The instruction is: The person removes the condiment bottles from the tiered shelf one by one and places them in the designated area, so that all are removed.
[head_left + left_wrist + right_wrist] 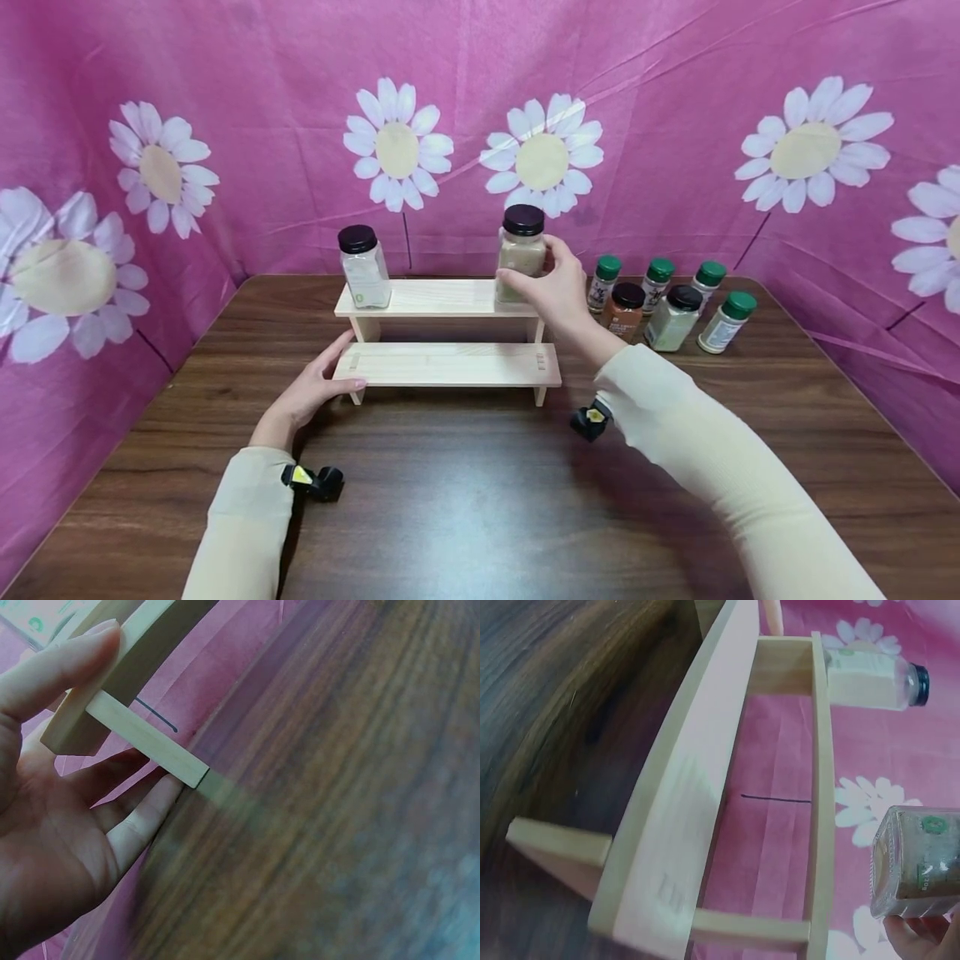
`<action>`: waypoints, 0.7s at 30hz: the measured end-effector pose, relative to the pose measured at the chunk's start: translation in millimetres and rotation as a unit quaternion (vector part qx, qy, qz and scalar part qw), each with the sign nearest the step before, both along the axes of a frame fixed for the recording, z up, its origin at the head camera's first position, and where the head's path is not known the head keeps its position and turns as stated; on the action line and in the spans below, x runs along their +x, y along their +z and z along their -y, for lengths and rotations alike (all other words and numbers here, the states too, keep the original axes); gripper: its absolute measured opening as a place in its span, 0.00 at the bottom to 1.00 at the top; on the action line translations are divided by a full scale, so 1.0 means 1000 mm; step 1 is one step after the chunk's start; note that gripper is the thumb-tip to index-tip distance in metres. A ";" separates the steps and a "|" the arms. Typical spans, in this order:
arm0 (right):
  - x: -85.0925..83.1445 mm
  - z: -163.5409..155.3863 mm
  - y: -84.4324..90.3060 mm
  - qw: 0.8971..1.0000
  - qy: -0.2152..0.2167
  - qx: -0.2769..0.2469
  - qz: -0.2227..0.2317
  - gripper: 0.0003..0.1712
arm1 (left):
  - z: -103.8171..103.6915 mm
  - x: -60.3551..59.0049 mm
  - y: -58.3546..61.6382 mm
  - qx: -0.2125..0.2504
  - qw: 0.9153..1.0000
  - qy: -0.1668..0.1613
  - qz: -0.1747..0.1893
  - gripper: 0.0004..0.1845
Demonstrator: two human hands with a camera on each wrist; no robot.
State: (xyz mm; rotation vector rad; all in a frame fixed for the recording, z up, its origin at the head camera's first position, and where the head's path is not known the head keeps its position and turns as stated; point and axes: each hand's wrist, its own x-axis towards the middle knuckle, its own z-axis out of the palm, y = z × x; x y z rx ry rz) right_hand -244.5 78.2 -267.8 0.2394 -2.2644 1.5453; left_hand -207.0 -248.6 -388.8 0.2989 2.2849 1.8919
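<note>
A two-tier wooden rack (450,367) stands on the table. My left hand (311,392) grips the left end of its lower board, thumb (79,664) on the board and the other fingers beside the leg. Over the right end of the upper board, my right hand (558,287) holds a black-lidded spice jar (522,254) upright, with pale greenish-brown contents. In the right wrist view, a gap shows between that jar's base (885,862) and the upper board (821,787). Another black-lidded jar (366,279), with whitish contents, stands on the upper board's left end.
Right of the rack, several green-lidded spice bottles (722,325) stand on the dark wood table (465,500). Among them are a black-lidded jar with reddish-brown contents (624,312) and one with pale green contents (673,321). A pink flowered cloth (465,50) hangs behind.
</note>
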 end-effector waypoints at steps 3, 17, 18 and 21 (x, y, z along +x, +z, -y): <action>0.002 -0.010 0.002 1.000 -0.003 -0.006 -0.004 0.33 | -0.001 0.000 0.001 -0.001 1.000 0.000 0.001 0.43; 0.018 -0.059 -0.006 0.997 -0.059 0.056 -0.004 0.34 | 0.000 0.000 0.000 -0.002 1.000 0.003 0.001 0.43; 0.020 -0.062 -0.007 0.996 -0.062 0.057 -0.003 0.34 | 0.000 0.000 0.000 -0.003 1.000 0.002 0.001 0.43; 0.026 -0.071 -0.010 0.996 -0.072 0.059 0.005 0.33 | 0.000 0.000 -0.001 -0.001 1.000 0.001 0.004 0.43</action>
